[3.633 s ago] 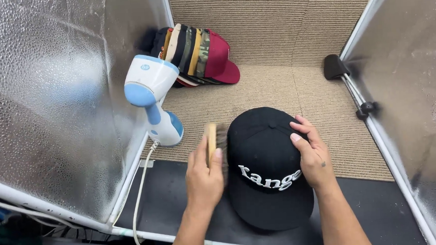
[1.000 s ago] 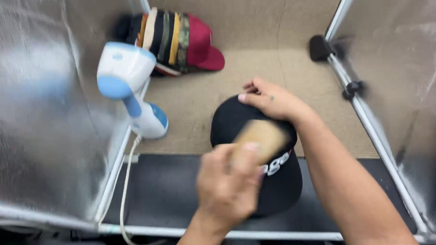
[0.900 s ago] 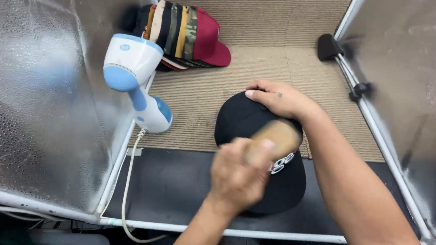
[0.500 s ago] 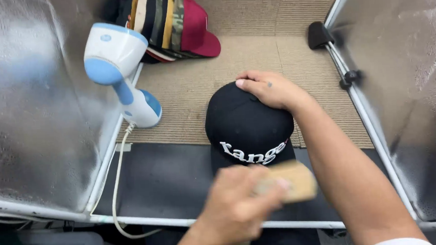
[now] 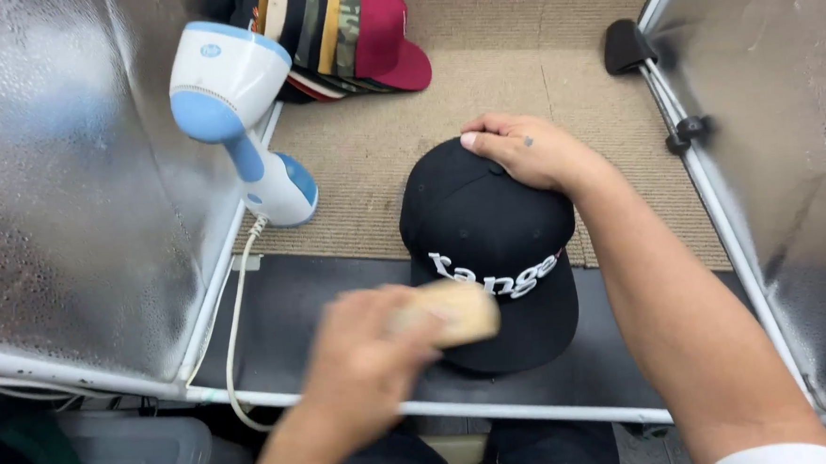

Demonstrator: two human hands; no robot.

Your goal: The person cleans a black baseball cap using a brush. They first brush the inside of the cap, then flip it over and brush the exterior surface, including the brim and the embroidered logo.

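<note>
A black flat-brim cap [image 5: 488, 228] with white embroidered lettering is lying on the tan ribbed mat, its brim over the dark strip at the near edge. The crown's far side is pressed flat by the right hand [image 5: 526, 151], fingers spread. A wooden brush [image 5: 455, 313], blurred, is gripped tight in the left hand [image 5: 368, 366] against the brim. A blue-and-white handheld steamer [image 5: 237, 109] is standing left, with stacked caps [image 5: 336, 29] beyond.
</note>
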